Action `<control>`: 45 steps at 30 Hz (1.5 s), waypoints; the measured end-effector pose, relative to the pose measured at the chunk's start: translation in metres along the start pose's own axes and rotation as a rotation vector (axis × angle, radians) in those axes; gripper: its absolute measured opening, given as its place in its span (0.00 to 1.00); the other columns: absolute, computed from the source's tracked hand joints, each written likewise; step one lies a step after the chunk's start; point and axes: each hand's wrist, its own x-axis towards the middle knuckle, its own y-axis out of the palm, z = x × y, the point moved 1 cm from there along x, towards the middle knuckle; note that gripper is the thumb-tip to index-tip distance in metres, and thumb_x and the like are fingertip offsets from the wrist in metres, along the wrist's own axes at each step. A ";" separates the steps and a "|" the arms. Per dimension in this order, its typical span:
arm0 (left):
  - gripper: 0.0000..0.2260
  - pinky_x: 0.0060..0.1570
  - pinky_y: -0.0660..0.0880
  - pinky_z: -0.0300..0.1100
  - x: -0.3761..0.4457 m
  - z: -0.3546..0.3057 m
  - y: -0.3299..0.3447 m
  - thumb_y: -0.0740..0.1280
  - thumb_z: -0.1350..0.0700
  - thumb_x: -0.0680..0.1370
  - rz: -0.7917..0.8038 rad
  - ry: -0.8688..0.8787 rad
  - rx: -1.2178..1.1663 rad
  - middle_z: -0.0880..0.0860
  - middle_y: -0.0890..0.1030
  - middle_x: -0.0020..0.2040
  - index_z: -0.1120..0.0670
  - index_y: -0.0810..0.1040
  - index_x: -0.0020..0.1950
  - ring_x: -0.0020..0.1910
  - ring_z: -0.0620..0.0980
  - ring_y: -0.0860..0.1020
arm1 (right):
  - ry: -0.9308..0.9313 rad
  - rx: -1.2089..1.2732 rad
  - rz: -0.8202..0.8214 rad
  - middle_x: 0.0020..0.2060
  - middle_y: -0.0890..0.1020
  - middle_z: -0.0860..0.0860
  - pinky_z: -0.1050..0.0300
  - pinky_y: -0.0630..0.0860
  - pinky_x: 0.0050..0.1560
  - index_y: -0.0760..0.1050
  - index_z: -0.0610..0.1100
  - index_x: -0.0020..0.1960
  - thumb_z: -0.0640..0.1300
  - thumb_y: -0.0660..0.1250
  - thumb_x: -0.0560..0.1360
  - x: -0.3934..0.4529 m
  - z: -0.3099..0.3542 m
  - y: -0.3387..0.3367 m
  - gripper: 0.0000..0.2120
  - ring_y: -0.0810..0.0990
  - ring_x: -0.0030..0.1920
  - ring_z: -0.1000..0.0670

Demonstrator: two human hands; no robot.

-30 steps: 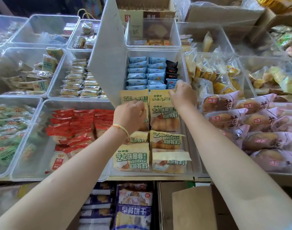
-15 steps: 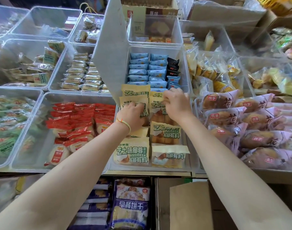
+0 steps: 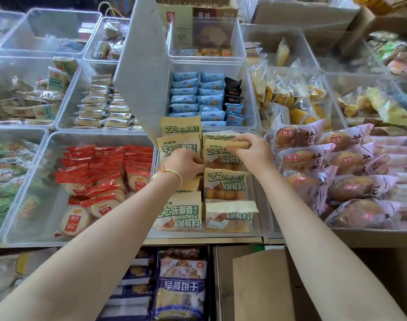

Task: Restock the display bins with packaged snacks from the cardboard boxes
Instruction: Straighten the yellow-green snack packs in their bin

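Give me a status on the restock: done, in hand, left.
Done: the yellow coconut-bread packets fill their bin in two columns. In hand: the left hand and right hand are straightening the back packets. Left: the clear bin at back left looks nearly empty.

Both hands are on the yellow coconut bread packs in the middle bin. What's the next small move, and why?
Probably press the right-column pack down flat and let go. The right hand pinches its top edge, which stands raised above the row, while the left hand holds the left-column pack beside it. The other packs in the clear bin already overlap tidily.
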 end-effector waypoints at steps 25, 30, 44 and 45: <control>0.12 0.52 0.72 0.48 -0.024 0.006 -0.005 0.62 0.49 0.78 -0.189 0.014 0.178 0.54 0.77 0.56 0.52 0.81 0.55 0.56 0.55 0.74 | 0.580 0.811 0.114 0.70 0.73 0.37 0.52 0.70 0.64 0.63 0.38 0.77 0.43 0.55 0.79 -0.013 -0.022 0.014 0.27 0.73 0.65 0.47; 0.21 0.65 0.65 0.57 -0.030 0.014 0.004 0.59 0.46 0.78 -0.071 0.008 0.292 0.53 0.63 0.76 0.46 0.71 0.71 0.73 0.58 0.60 | 0.598 0.758 0.219 0.67 0.77 0.46 0.37 0.66 0.71 0.71 0.54 0.71 0.73 0.54 0.74 0.000 -0.019 0.037 0.34 0.75 0.67 0.44; 0.18 0.65 0.64 0.57 -0.035 0.014 -0.002 0.53 0.46 0.79 0.077 0.066 0.320 0.53 0.72 0.70 0.44 0.78 0.63 0.67 0.56 0.70 | 0.710 0.703 0.335 0.69 0.76 0.42 0.28 0.66 0.68 0.74 0.55 0.70 0.86 0.51 0.60 -0.006 -0.076 0.054 0.51 0.76 0.66 0.40; 0.18 0.62 0.66 0.55 -0.039 0.013 -0.002 0.53 0.47 0.80 0.070 0.079 0.309 0.52 0.76 0.63 0.45 0.79 0.61 0.62 0.55 0.73 | 0.665 0.697 0.372 0.66 0.78 0.40 0.28 0.69 0.66 0.76 0.51 0.69 0.83 0.50 0.66 -0.013 -0.067 0.055 0.47 0.79 0.63 0.39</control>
